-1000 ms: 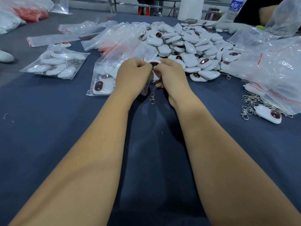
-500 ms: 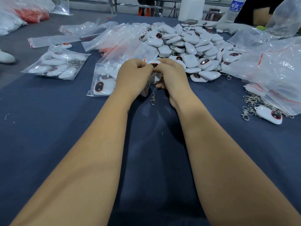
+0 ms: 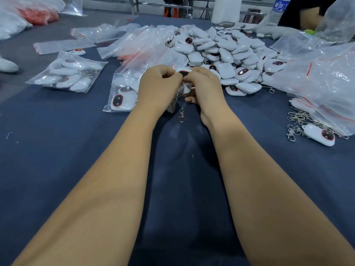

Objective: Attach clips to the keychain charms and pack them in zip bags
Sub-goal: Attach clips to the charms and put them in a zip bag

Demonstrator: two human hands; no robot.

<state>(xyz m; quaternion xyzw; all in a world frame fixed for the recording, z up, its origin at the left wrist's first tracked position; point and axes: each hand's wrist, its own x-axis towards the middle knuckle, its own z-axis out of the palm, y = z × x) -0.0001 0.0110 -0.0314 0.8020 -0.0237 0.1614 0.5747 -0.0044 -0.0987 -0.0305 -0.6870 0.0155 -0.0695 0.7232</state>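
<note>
My left hand [image 3: 158, 87] and my right hand [image 3: 204, 85] meet over the blue cloth, fingers curled around one white keychain charm [image 3: 184, 73] with a dark red-rimmed face. A small clear zip bag [image 3: 172, 107] hangs under my left hand, mostly hidden. A metal clip [image 3: 181, 114] lies on the cloth just below the hands. Behind them spreads a heap of loose white charms [image 3: 226, 52].
Filled zip bags lie at the left [image 3: 67, 75] and beside my left hand [image 3: 121, 98]. Empty zip bags [image 3: 138, 45] are piled behind. At the right sit loose clips [image 3: 296, 121], a charm with a clip [image 3: 319, 134] and big plastic bags [image 3: 326, 77]. Another person's arm [image 3: 309, 16] is far right.
Both hands stay in place on the charm; the fingers shift slightly, and the charm's dark face shows a little more between the thumbs.
</note>
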